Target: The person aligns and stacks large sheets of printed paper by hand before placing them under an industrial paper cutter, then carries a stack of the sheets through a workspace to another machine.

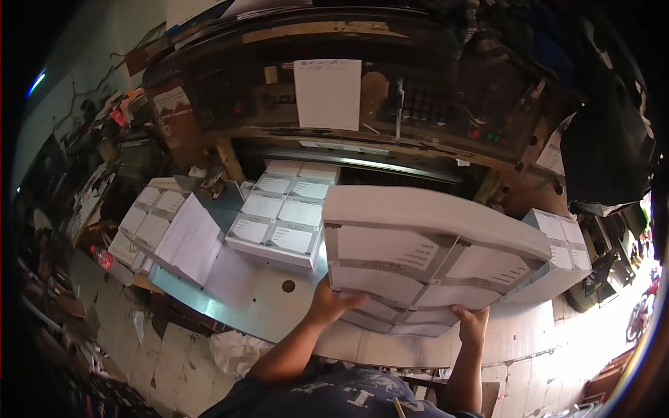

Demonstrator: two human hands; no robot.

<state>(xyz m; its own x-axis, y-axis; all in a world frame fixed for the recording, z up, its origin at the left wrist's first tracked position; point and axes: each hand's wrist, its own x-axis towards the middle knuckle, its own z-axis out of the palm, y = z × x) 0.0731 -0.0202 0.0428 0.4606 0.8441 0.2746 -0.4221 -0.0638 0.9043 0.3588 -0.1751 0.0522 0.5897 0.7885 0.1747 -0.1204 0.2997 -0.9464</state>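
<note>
Both hands grip a thick stack of printed sheets (425, 258) held above the worktop (258, 292): left hand (333, 303) and right hand (472, 324) under its near edge, long axis left-right

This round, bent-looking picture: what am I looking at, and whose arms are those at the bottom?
It comes from a wide camera worn on a person's head, looking down, so straight edges curve. The arms are that person's own. The left hand and right hand grip the near edge of a thick stack of printed sheets, lifted off the surface. Below is the metal table of a large old machine, probably a paper cutter. More stacks lie there: one in the middle, one at the left, one at the right.
</note>
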